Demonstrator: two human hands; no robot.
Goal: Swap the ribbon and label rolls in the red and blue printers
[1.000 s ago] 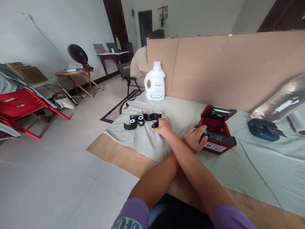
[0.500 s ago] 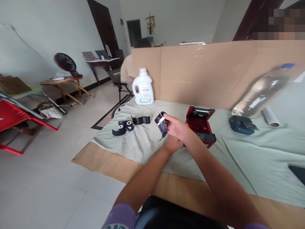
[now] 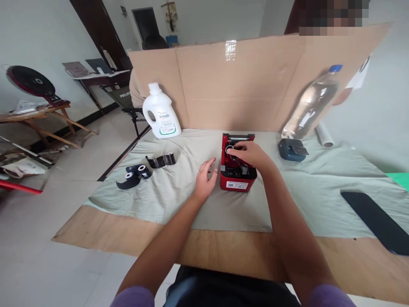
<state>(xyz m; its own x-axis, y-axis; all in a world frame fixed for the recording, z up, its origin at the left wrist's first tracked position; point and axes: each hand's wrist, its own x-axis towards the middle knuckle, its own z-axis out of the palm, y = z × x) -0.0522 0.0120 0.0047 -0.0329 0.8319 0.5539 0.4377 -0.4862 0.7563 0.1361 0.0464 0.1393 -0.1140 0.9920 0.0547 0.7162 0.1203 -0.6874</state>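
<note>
A small red printer [image 3: 238,184], its lid tipped back, stands on the cloth in front of me. My right hand [image 3: 251,154] reaches over its compartment, fingers closed on a black paper roll [image 3: 229,149] whose pale ring-shaped end shows inside. The roll's loose dark tail lies toward the printer's front; the hand hides much of it. Just left of the printer, my left hand [image 3: 206,179] rests with fingers apart, holding nothing. More black rolls [image 3: 136,172] lie farther left, and another roll [image 3: 162,160] is partly unwound behind them.
A white jug [image 3: 162,113] stands at the back left before a cardboard screen [image 3: 236,94]. At the right are a clear bottle [image 3: 311,102], a dark blue device [image 3: 292,150], a white roll [image 3: 324,134] and a black phone [image 3: 377,221]. Another person is behind the screen.
The black roll has gone from between both hands to the open printer, held by my right hand. My left hand has let go and spread out. The view has turned right.
</note>
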